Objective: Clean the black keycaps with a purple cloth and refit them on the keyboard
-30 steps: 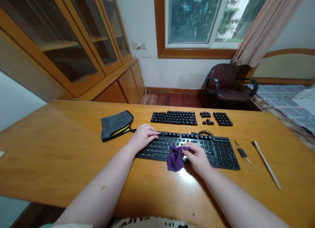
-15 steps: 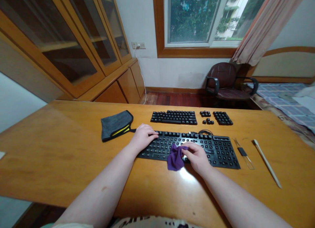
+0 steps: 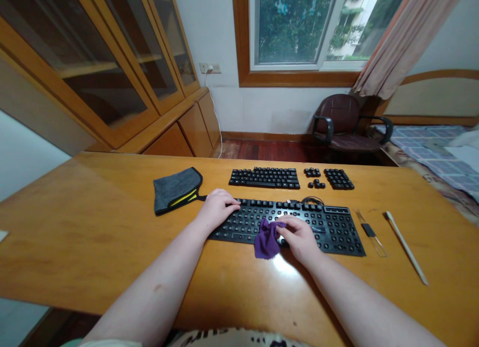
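A black keyboard [image 3: 339, 232] lies on the desk in front of me, most of its keycaps off and the top row of keys still on. At its upper left corner, my left hand [image 3: 219, 207] grips the edge, thumb and fingertips against the top row. My right hand [image 3: 297, 234] pinches a purple cloth [image 3: 267, 242] over the keyboard's lower middle. Part of the cloth hangs past the front edge onto the desk. The right hand's fingertips are partly tucked behind the cloth.
Loose black keycaps [image 3: 264, 177] stand in grouped blocks behind the keyboard, with a number-pad block [image 3: 339, 179] at the right. A folded grey cloth [image 3: 175, 189] lies left. A wire keycap puller [image 3: 368, 230] and a long-handled brush [image 3: 407, 249] lie right on the desk [image 3: 93, 227].
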A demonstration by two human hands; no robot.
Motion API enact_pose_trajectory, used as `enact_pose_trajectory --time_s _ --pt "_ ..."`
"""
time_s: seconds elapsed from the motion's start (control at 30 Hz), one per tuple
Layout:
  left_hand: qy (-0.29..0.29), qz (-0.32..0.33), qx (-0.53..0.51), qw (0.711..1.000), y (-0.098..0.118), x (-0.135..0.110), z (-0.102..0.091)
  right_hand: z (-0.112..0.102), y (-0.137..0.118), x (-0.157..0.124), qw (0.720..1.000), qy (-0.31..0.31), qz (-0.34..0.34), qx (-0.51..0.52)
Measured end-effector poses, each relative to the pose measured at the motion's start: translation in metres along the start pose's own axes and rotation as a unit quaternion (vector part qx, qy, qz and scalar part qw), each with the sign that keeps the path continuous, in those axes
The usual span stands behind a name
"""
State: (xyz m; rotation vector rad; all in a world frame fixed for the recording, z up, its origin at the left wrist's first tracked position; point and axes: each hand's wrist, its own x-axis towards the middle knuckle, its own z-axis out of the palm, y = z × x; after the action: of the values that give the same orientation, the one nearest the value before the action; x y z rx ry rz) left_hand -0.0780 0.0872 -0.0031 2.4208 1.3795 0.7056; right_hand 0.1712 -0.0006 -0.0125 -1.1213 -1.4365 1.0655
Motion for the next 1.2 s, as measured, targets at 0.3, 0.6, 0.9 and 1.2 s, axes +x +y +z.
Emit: enact_pose_trajectory --time_s 0.3,0.6,0.9,1.2 --pt "0.004 -0.027 0.025 0.999 -0.003 -0.001 0.003 0.000 0.006 0.000 1.000 0.003 0.002 -0.002" --pt "0.007 -0.048 0.005 0.999 0.004 -0.001 -0.001 -0.001 0.007 0.000 1.000 -0.002 0.001 -0.010" --pt "-0.010 -0.010 0.018 1.000 0.009 -0.001 -0.005 0.000 0.004 -0.001 1.000 0.003 0.007 -0.006" --pt "-0.043 0.034 0.040 0.998 0.016 0.000 -0.014 0.000 0.003 0.000 1.000 -0.003 -0.004 -0.023"
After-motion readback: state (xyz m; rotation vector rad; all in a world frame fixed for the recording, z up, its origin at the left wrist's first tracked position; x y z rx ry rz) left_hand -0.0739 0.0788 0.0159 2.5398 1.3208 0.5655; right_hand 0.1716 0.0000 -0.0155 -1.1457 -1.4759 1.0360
